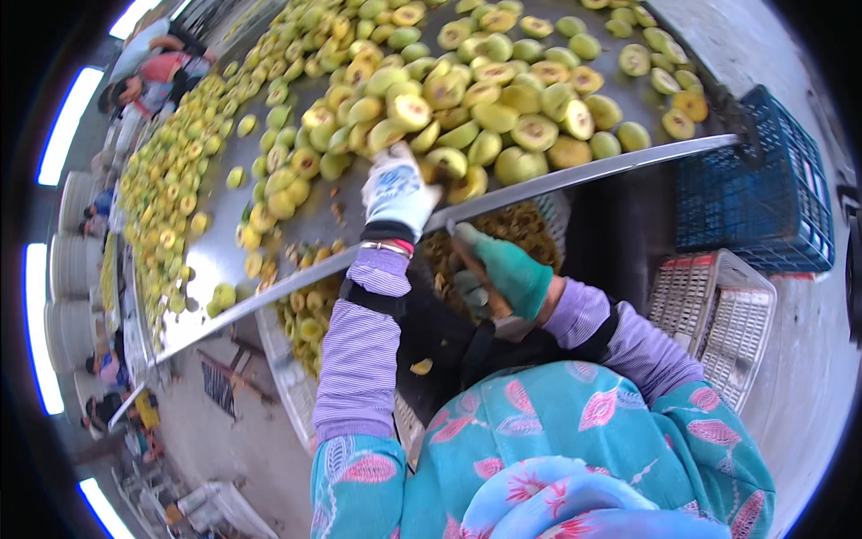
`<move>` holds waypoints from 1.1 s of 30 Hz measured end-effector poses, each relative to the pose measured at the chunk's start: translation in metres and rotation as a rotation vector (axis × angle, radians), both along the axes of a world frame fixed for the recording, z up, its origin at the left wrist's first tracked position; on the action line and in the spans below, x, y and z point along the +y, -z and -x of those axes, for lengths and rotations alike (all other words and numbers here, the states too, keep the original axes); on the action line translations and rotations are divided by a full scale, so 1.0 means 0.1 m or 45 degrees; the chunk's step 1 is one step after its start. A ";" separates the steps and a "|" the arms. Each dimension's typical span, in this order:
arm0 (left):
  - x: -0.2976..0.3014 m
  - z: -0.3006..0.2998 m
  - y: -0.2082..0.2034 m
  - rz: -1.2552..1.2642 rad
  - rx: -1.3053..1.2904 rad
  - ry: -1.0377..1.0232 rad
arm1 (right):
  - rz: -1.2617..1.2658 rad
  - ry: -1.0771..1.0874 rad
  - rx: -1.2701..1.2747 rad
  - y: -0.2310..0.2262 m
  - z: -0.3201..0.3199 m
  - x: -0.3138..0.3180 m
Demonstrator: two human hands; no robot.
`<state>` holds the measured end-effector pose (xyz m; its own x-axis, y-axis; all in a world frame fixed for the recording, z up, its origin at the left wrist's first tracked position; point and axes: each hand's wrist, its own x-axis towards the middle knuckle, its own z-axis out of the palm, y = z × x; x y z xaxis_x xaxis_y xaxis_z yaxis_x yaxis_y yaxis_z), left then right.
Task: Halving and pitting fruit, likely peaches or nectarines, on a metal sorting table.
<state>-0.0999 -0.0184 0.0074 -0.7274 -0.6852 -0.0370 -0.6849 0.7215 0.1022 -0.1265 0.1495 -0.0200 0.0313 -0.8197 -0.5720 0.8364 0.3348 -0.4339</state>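
Fruit halves point(534, 132), yellow-green and many with the cut face up, lie heaped over a metal table point(212, 256), thickest near its raised front rim point(584, 172) and strung out along the far left. The person's left hand point(398, 190), in a white glove with blue print, reaches over that rim into the front of the heap, its fingertips up against the fruit—whether they grasp a piece, I cannot tell. Lower and to the right, just on the near side of the rim, the right hand point(515, 269) wears a green glove; its fingers are curled about a brown handle point(482, 280), the far end of which is unclear. Beneath the hands, under the table edge, sit more yellowish pieces point(516, 226). A blue crate point(754, 180) stands off the table's right end, with white crates point(745, 314) just beside it, nearer the person.
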 end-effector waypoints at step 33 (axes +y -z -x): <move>0.44 -0.70 0.20 -0.606 1.472 -0.054 | 0.253 0.382 1.891 0.08 -0.41 -0.42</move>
